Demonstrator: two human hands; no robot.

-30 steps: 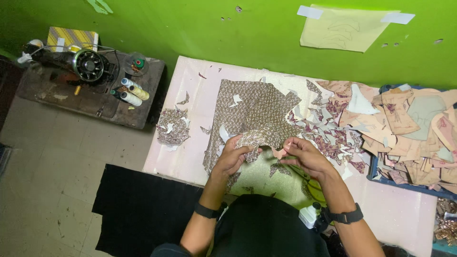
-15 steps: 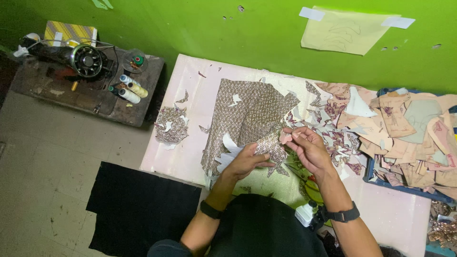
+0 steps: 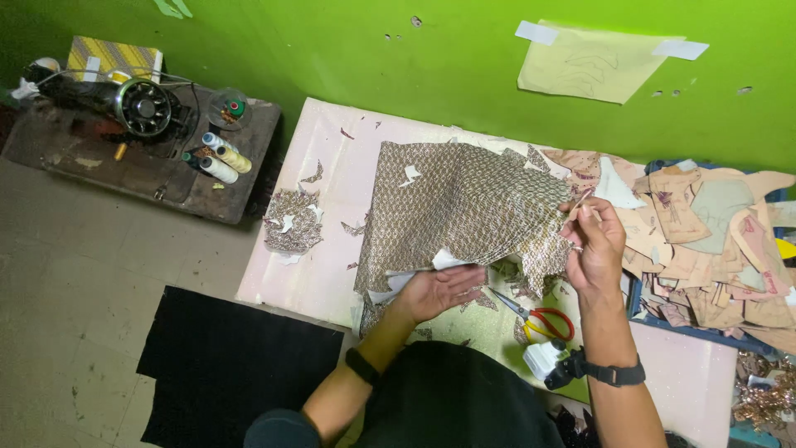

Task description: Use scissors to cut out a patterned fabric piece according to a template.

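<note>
A brown patterned fabric sheet [image 3: 456, 207] lies spread on the pale pink table [image 3: 323, 274]. My left hand [image 3: 439, 290] lies palm up at the sheet's near edge, fingers apart, with a white paper scrap just beyond them. My right hand [image 3: 593, 241] is raised over the sheet's right side and pinches a small thin scrap of cloth [image 3: 579, 202] between thumb and fingers. Red-handled scissors [image 3: 539, 318] lie on the table between my two arms.
Tan cut-out pattern pieces [image 3: 705, 232] are heaped at the table's right. A small pile of fabric scraps [image 3: 292, 224] sits at its left edge. A sewing machine [image 3: 137, 104] and thread spools [image 3: 220, 159] stand on a low wooden bench to the left. Black cloth [image 3: 224, 357] covers the floor.
My two hands, close together over a scrap a second ago, have parted. The right hand rose to the right with a small piece; the left dropped to the sheet's near edge.
</note>
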